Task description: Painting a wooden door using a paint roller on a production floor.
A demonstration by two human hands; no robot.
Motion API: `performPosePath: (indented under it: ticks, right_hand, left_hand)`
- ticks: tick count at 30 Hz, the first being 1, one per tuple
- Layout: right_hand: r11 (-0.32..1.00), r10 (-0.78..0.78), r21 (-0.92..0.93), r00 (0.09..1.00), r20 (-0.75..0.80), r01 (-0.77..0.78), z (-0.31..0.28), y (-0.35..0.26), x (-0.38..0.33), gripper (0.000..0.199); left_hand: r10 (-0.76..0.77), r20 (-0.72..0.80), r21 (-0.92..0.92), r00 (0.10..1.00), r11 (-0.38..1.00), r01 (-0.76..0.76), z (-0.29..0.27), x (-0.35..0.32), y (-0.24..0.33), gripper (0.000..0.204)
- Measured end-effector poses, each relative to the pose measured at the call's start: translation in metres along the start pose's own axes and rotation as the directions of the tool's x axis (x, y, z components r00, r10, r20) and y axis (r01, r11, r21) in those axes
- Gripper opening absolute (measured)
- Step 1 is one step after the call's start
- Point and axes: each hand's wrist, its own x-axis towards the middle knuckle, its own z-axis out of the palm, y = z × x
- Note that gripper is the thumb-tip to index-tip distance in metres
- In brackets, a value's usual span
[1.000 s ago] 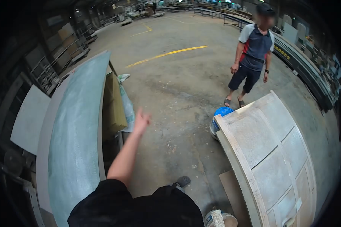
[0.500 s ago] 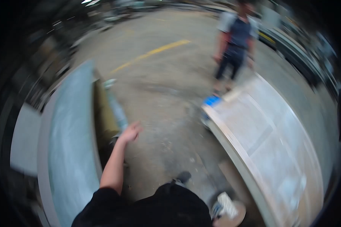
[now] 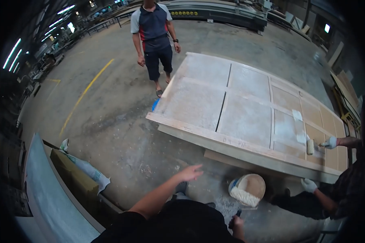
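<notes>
Dark clothing of the wearer at the bottom edge; left hand [image 3: 192, 173] stretched forward over the concrete floor [image 3: 121, 121], fingers [image 3: 198, 167] spread open, holding nothing, well short of the panel; right hand [image 3: 236, 223] low at the bottom edge, mostly hidden, apparently curled around a small dark object, though impossible to tell for certain. Just right of the left hand, round bucket [image 3: 248, 190] on the floor, holding pale paste, close under the near edge of the panel. Lower left, long pale curved sheet [image 3: 48, 194] with a white sack [image 3: 87, 170] lying beside it. Right edge, a co-worker's two white-gloved hands: one [image 3: 309, 185] near the panel's lower corner, the other [image 3: 330, 142] gripping a paint roller [image 3: 310, 146] pressed on the panel. Beyond, large wooden door panel [image 3: 247, 109] lying flat, whitish coating over most recessed sections, bare wood toward the right end; blue object [image 3: 155, 104] peeking out at its far left corner. Farther off, another person [image 3: 155, 36] standing in dark shorts and a polo shirt; yellow line [image 3: 85, 93] painted on the floor; long machinery [image 3: 215, 14] along the back.
</notes>
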Motion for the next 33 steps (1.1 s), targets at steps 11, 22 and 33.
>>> performPosePath:
  ticks: [11, 22, 33]
  right_hand:
    - [0.985, -0.168, 0.001, 0.976, 0.140, 0.170, 0.010, -0.011, -0.020, 0.024]
    - [0.998, -0.027, -0.060, 0.993, 0.114, 0.034, 0.014, -0.016, -0.010, 0.025]
    - [0.991, 0.087, -0.110, 0.993, 0.077, -0.079, 0.013, -0.019, 0.002, 0.027]
  left_hand:
    - [-0.676, -0.175, -0.045, 0.716, 0.731, 0.680, -0.013, -0.143, -0.263, 0.045]
    - [-0.586, -0.298, -0.321, 0.754, 0.805, 0.499, -0.008, -0.136, -0.239, 0.056]
    - [-0.450, -0.309, -0.323, 0.838, 0.878, 0.353, -0.011, -0.122, -0.221, 0.056]
